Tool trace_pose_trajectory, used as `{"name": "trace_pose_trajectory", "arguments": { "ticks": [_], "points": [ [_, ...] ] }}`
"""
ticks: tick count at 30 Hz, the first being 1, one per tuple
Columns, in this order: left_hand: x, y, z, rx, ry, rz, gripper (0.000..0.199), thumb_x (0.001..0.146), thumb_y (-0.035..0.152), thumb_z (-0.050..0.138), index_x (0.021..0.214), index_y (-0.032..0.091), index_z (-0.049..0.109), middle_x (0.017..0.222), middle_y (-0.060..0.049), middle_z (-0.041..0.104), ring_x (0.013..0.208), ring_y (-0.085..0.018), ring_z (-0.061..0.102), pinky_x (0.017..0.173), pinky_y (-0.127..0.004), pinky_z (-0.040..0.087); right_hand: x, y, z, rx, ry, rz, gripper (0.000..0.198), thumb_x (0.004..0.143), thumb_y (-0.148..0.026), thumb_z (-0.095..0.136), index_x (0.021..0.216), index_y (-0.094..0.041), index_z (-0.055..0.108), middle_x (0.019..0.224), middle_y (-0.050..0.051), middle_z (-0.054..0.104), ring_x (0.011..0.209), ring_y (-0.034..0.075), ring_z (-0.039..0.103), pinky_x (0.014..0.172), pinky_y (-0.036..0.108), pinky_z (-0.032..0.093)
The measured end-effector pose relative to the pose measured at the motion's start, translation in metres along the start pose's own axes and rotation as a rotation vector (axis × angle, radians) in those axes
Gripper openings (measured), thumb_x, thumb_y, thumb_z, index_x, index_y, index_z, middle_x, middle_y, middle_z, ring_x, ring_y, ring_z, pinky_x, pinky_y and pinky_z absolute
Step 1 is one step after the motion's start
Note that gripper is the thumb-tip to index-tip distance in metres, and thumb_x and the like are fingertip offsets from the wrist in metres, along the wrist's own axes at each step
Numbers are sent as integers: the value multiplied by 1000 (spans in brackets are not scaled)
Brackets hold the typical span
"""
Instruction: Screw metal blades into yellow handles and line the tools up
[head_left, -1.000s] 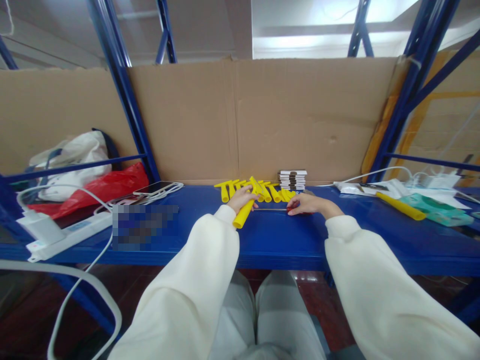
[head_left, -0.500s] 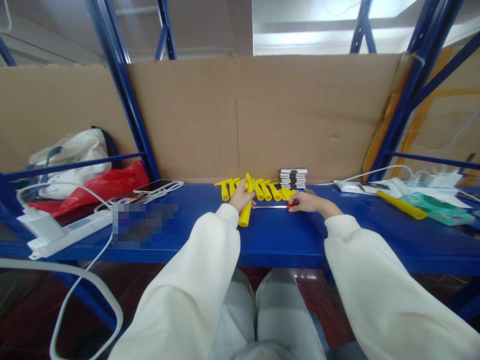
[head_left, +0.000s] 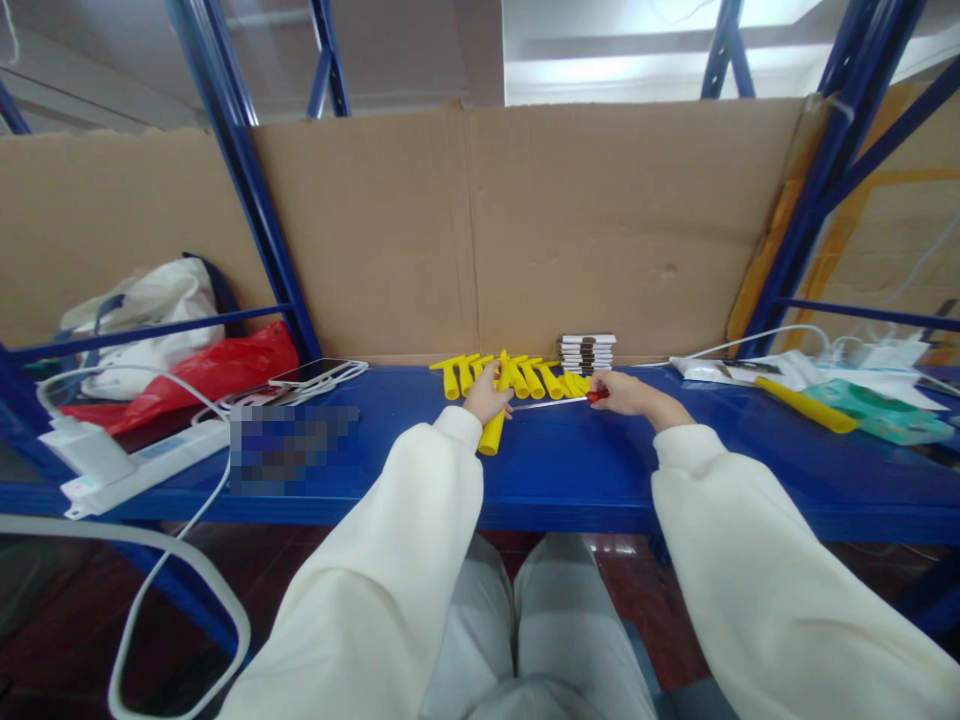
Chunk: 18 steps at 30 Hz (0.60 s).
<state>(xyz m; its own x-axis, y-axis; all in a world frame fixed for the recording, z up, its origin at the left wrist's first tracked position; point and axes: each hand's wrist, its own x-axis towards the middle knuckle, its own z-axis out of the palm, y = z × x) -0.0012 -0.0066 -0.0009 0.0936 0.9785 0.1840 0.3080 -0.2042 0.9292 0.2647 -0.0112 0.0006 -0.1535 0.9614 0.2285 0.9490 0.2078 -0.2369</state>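
Note:
My left hand is closed around a yellow T-shaped plastic piece with a hollow tube end that points toward me. My right hand grips the red handle of a screwdriver. The metal shaft reaches left toward the yellow piece, slightly tilted, and its tip is by my left fingers; I cannot tell whether it touches. Just behind my hands lies a row of several similar yellow pieces. A stack of small white packs with a dark band stands behind the right end of that row.
A blue shelf top bears everything, backed by a cardboard sheet. On the left are a power strip, a phone and a red bag. To the right lie a yellow tube and a green packet.
My right hand has shifted a little right and away from me, and the screwdriver's handle end has risen, so the shaft slants. My left hand stays almost in place with the yellow piece.

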Motion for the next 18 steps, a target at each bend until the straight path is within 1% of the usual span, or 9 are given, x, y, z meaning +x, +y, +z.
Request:
{"name": "trace_pose_trajectory", "arguments": {
  "ticks": [4, 6, 10, 12, 15, 18],
  "points": [
    [0, -1, 0, 5, 4, -1, 72, 80, 7, 64, 146, 26, 43, 147, -15, 49, 57, -11, 66, 48, -25, 54, 1, 11, -7, -64, 142, 83, 17, 75, -23, 68, 91, -25, 61, 91, 4, 75, 86, 24, 67, 77, 33, 46],
    [0, -1, 0, 4, 5, -1, 73, 79, 8, 65, 146, 26, 43, 147, -15, 50, 58, -11, 67, 48, -25, 54, 1, 16, -10, -43, 213, 122, 16, 77, -24, 66, 91, -25, 60, 91, 5, 75, 87, 25, 66, 76, 34, 46],
    [-2, 0, 1, 28, -13, 13, 66, 81, 8, 61, 144, 22, 45, 144, -17, 52, 58, -11, 66, 47, -24, 53, 1, 17, -13, 16, 329, 169, 16, 78, -24, 63, 94, -24, 59, 94, 7, 75, 89, 26, 66, 78, 35, 46],
    [-2, 0, 2, 37, -22, 13, 65, 82, 8, 61, 144, 20, 45, 145, -18, 51, 58, -11, 65, 46, -23, 52, 1, 13, -12, 16, 349, 187, 16, 78, -22, 63, 93, -24, 58, 95, 7, 75, 91, 27, 66, 82, 37, 45],
    [-2, -2, 3, 35, -32, 3, 67, 81, 6, 61, 145, 20, 44, 148, -19, 48, 56, -10, 64, 45, -23, 51, 2, 8, -9, 4, 340, 196, 16, 77, -19, 62, 91, -24, 58, 95, 6, 74, 94, 27, 66, 87, 39, 43],
    [-1, -4, 4, 12, -29, -8, 68, 80, 6, 64, 144, 21, 45, 147, -19, 48, 54, -10, 64, 46, -24, 52, 2, 4, -4, 24, 328, 168, 16, 77, -19, 62, 91, -24, 58, 95, 6, 74, 94, 26, 66, 87, 38, 43]
  ]
}}
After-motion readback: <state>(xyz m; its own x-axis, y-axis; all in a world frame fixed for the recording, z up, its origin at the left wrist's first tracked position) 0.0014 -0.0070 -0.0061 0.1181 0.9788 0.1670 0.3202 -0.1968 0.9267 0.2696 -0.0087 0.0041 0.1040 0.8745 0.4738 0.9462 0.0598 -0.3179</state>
